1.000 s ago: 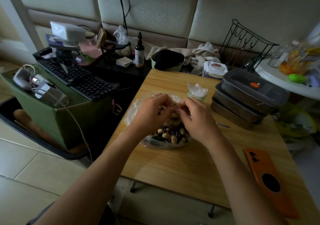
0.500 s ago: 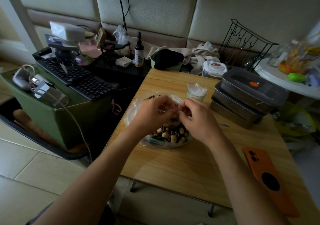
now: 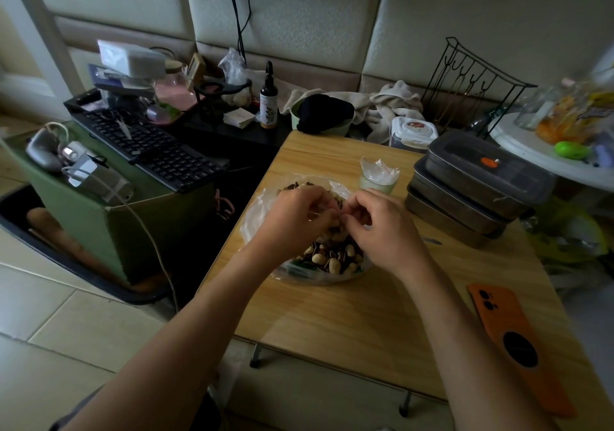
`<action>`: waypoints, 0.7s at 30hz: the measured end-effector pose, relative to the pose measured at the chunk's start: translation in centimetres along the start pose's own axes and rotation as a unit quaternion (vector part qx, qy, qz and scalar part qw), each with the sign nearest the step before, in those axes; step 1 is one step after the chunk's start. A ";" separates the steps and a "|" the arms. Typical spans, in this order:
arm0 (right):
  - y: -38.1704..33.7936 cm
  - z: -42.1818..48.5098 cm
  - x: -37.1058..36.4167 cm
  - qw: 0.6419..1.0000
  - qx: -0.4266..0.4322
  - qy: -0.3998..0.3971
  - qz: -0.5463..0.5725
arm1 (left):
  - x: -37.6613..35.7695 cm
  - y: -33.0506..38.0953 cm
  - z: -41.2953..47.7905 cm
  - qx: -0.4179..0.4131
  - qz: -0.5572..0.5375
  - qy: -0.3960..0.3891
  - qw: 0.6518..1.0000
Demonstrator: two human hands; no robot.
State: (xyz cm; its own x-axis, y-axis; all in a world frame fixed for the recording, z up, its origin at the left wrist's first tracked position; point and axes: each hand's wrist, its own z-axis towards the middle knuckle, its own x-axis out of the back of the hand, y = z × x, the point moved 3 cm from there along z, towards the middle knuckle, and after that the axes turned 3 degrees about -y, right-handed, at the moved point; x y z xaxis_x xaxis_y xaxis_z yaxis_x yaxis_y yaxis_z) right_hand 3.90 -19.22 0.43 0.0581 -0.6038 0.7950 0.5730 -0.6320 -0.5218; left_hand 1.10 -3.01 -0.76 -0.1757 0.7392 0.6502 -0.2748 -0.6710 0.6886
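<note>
Left hand (image 3: 295, 221) and right hand (image 3: 382, 228): both grips closed, pinching one small nut (image 3: 336, 218) over the open nut bag (image 3: 257, 221) at the counter's (image 3: 349, 324) left edge, so shell bits probably drop inside.

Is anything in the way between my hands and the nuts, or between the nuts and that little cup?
Nothing visible. The left hand and right hand hang right over the nuts in the open bag, pinching a small bit together. The cup stands just behind the bag, nothing between them.
</note>
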 end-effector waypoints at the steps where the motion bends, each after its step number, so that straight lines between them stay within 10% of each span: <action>1: 0.0 0.0 0.0 1.000 0.002 0.004 -0.004 | 0.0 0.0 0.0 -0.001 0.001 0.003 1.000; 21: -0.2 0.2 -0.8 0.999 0.044 0.016 -0.027 | 0.5 0.0 -0.4 0.054 -0.054 0.071 0.995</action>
State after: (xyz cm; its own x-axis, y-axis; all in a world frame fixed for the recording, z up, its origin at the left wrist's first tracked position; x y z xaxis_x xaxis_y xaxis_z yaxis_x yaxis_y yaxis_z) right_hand 3.91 -18.56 -0.06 -0.0013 -0.5861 0.8102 0.6437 -0.6206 -0.4478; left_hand 0.61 -2.63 -0.52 -0.2855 0.8023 0.5242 -0.1966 -0.5843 0.7873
